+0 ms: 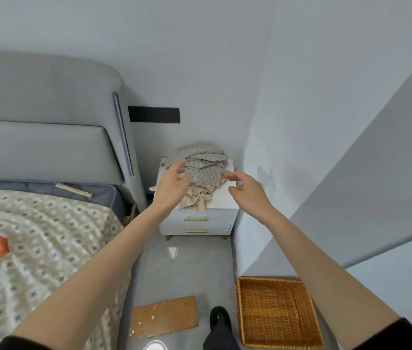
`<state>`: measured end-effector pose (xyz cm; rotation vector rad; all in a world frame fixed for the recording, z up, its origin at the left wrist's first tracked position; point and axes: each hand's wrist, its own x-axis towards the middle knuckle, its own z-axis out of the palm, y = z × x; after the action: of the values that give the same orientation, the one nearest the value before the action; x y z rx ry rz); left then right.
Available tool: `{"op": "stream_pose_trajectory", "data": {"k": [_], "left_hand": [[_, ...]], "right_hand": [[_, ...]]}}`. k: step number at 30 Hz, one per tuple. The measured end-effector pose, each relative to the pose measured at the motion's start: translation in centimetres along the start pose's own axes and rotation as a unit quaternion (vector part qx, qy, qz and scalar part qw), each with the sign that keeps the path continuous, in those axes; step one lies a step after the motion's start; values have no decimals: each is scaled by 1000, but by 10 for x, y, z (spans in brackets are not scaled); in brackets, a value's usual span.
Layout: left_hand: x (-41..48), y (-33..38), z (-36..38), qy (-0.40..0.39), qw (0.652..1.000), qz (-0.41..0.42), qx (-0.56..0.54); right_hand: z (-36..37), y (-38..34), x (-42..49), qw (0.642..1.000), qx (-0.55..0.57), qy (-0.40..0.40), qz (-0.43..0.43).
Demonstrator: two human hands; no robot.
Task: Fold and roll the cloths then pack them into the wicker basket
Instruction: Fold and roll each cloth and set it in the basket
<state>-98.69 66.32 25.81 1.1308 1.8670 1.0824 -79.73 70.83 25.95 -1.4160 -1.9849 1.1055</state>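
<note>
Cloths [203,170] heaped on the nightstand [225,199]; left hand [172,188] and right hand [247,189] hover close, each grip loose and empty

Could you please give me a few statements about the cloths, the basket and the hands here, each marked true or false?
1. The cloths lie heaped on the white nightstand. True.
2. The wicker basket stands on the bed. False: it sits on the floor.
3. The wicker basket already holds rolled cloths. False: it holds nothing.
4. The left hand and the right hand reach toward the heap, both open and holding nothing. True.
</note>
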Motion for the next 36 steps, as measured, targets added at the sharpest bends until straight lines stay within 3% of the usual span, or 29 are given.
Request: {"op": "stream_pose_trajectory", "data": {"k": [5, 16, 26, 36], "left_hand": [[57, 6, 18, -1, 1000, -6, 2], [142, 26, 18, 32, 999, -22, 7], [208, 11, 9, 58, 998, -33, 0], [336, -30, -2, -2, 999, -9, 50]], "right_hand": [[-6, 15, 64, 999, -46, 9, -16], [-10, 14, 166, 999, -34, 36, -7], [16, 18, 231, 998, 34, 34, 33], [70, 34, 333, 995, 50, 40, 77]]}}
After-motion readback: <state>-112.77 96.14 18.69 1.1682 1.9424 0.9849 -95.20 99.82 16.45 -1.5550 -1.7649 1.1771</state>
